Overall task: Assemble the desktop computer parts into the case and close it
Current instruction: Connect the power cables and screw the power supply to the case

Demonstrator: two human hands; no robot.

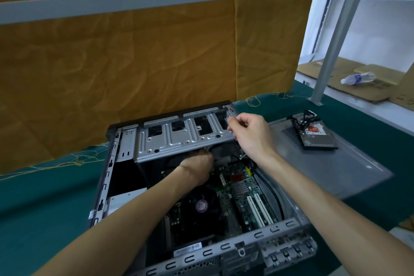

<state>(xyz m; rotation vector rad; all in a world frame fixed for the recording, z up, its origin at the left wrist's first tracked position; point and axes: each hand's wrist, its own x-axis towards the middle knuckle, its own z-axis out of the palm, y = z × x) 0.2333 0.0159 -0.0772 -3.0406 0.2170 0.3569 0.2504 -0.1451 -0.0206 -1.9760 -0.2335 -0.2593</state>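
Fingers [233, 124] of the right hand [248, 132] pinch the far right corner of the drive cage [186, 139], which stands tilted up on its hinge over the open case [105, 186]. The left hand [198, 169] reaches under the cage, just above the motherboard [242, 188]; its fingers are hidden, so I cannot tell whether they grip anything.

The cage is stamped sheet steel, ribbed and punched with slots: stiff, fairly light, likely sharp at cut edges, so the folded corner is a sound hold. I judge it will swing rather than lift free. The board beneath is fragile, with white slots [259, 210], a finned heatsink [243, 188] and a round black fan [201, 206] nearer the person.

Right of the case lies the flat grey side panel [349, 170] on the green bench [44, 197]; on it rests a hard drive [318, 139], dense and shock-sensitive, best held by its edges, with black cables [302, 121] on top.
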